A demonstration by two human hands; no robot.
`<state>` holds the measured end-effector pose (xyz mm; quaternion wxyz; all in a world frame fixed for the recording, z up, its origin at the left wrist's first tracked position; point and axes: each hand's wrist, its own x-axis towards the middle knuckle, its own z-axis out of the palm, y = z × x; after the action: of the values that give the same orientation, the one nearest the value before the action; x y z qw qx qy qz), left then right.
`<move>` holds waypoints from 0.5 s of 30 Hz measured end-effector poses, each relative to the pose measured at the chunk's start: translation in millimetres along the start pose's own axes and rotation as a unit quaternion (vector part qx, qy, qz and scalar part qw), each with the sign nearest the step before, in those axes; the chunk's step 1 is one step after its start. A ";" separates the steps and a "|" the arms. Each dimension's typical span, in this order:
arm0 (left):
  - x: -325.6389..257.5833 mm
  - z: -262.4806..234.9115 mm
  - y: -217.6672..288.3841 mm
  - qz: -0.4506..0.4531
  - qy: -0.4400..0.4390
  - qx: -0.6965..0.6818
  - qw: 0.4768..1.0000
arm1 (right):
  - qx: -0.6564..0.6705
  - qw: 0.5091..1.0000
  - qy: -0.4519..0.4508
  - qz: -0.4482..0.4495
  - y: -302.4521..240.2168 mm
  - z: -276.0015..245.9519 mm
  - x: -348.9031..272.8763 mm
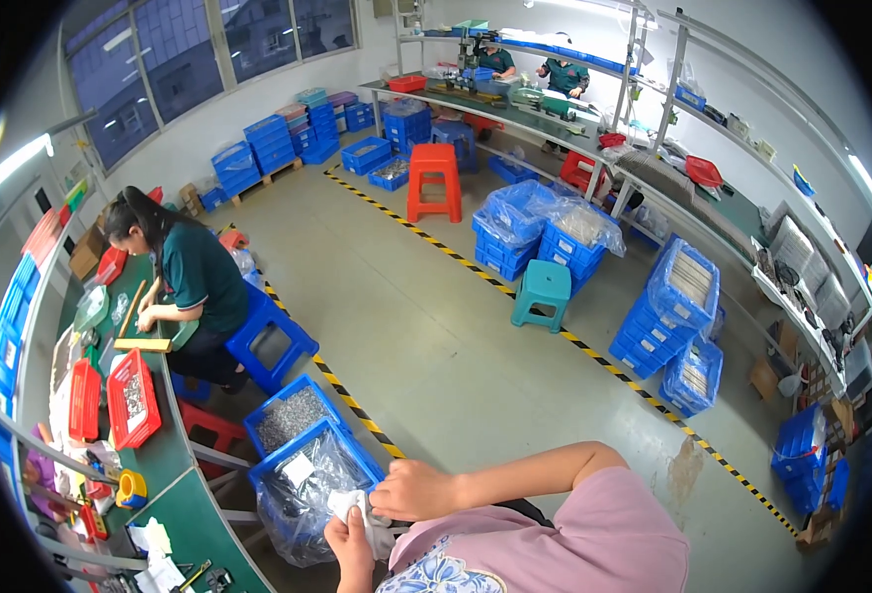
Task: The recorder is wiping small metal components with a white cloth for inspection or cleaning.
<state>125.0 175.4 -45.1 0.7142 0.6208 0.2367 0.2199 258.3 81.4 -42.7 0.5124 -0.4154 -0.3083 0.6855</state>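
A crumpled white cloth (385, 540) is bunched up in front of my body, at the bottom middle of the view. My left hand (350, 542) grips it from below, thumb pressed up along its front. With fingers closed, my right hand (411, 491) pinches its upper right side. Folds hide some of the fingertips, and I cannot make out whether the cloth is a glove. Just beyond my hands stands a blue crate (373, 457) lined with clear plastic film, a white paper lying on top. Behind it, another blue crate (250, 425) holds many small metal parts.
At left, a person (204, 262) sits on a blue stool (280, 341) at a green bench (184, 486) with red trays (146, 435). A teal stool (541, 294), red stool (434, 178) and stacked blue crates (644, 336) stand across the aisle. Two co-workers (563, 77) are at the far bench.
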 end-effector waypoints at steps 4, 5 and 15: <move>-0.8 -0.6 -8.2 -0.039 0.012 -0.076 0.996 | -0.261 0.944 0.110 -0.168 1.6 6.6 -1.1; -1.9 0.1 -6.9 -0.019 0.020 -0.059 0.998 | -0.324 0.913 0.134 -0.208 1.3 7.0 -0.7; -2.0 -1.4 -6.4 -0.022 0.028 -0.013 0.999 | -0.551 0.781 0.200 -0.215 -7.3 4.8 -7.7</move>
<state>122.7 174.4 -51.5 0.7198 0.5999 0.2672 0.2248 258.3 76.1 -32.3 0.3802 -0.6775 -0.6057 0.1720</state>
